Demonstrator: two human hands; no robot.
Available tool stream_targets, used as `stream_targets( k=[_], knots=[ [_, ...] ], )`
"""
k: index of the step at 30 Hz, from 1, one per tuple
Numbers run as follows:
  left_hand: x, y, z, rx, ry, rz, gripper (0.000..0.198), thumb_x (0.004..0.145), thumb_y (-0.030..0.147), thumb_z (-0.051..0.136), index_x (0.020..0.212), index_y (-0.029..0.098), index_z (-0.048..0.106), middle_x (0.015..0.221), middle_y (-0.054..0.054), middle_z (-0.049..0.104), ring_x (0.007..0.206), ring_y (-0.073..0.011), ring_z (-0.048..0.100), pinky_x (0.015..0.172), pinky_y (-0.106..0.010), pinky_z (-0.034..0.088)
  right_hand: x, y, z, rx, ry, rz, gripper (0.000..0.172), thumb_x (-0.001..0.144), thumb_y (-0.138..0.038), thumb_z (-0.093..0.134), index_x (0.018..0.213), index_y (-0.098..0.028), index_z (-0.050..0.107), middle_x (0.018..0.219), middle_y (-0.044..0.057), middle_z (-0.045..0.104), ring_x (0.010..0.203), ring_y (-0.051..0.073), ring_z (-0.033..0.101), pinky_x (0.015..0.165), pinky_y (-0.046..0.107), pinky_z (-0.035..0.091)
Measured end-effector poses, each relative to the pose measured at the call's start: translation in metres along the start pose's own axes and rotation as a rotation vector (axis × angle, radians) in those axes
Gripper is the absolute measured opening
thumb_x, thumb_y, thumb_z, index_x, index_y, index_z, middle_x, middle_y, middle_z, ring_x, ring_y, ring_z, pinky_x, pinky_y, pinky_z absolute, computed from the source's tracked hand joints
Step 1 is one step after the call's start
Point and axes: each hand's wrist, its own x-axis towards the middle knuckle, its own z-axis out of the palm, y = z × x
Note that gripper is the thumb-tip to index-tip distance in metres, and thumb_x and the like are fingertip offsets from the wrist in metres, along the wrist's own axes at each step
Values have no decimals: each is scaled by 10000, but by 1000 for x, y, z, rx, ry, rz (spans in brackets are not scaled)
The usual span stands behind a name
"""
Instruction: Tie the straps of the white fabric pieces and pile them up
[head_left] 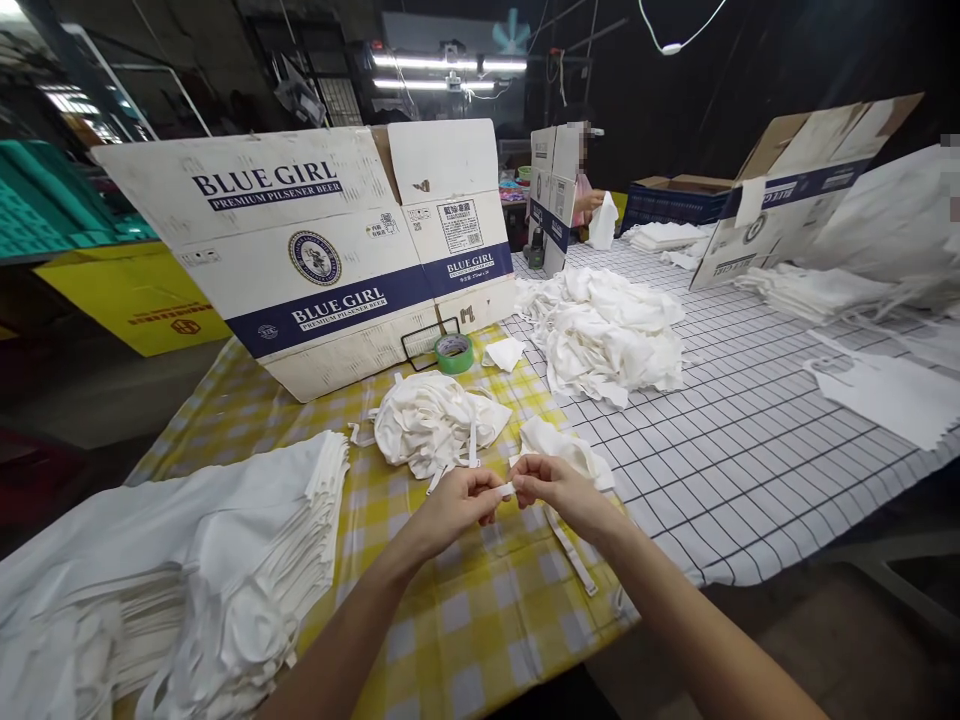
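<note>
Over the yellow checked cloth, my left hand (472,497) and my right hand (546,482) meet almost fingertip to fingertip. Both pinch a narrow white strap (507,490), of which only a short piece shows between the fingers. Just behind my right hand lies a white fabric piece (566,448). A bundle of white straps and cloth (431,425) sits beyond my left hand. Another white strap with a small slider (574,553) hangs or lies below my right hand; I cannot tell whether it joins the pinched one.
A tall stack of white fabric pieces (247,530) lies at the left. Behind stand a flattened beer carton (330,250) and a green tape roll (454,353). A white cloth heap (615,330) rests on the grid-patterned cloth (720,470). Another person's hand (589,203) shows far back.
</note>
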Motion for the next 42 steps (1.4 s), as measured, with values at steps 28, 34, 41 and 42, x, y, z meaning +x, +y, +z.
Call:
stream_targets(
  k=[28,34,41,42],
  knots=[
    [-4,-18,-3,28,-19,-36,298,752,430,507,701,147,586,577,15,508,514,-94,423,487,-208,314,-10,-1,11,-375,-43,46,177,824,-317,476,798,-182,586,671,-25,449,619,111,373,573,234,300],
    [-4,-23,-13,81,-40,1,298,760,418,510,716,145,619,578,14,524,501,-88,398,478,-201,294,-16,5,6,-336,-16,88,220,842,-383,470,804,-186,558,653,-26,383,584,101,320,521,221,271],
    [7,-38,-25,287,55,117,231,772,350,513,757,178,666,637,0,590,613,-135,508,570,-213,352,-30,3,-2,-458,62,48,236,884,-382,420,814,-196,547,611,-29,389,546,106,347,494,229,281],
    [11,-40,-27,355,119,143,204,768,310,514,748,186,675,642,-9,601,665,-155,530,612,-224,364,-33,3,-3,-529,112,-3,228,888,-372,418,824,-200,552,623,-19,432,558,115,386,505,238,306]
  ],
)
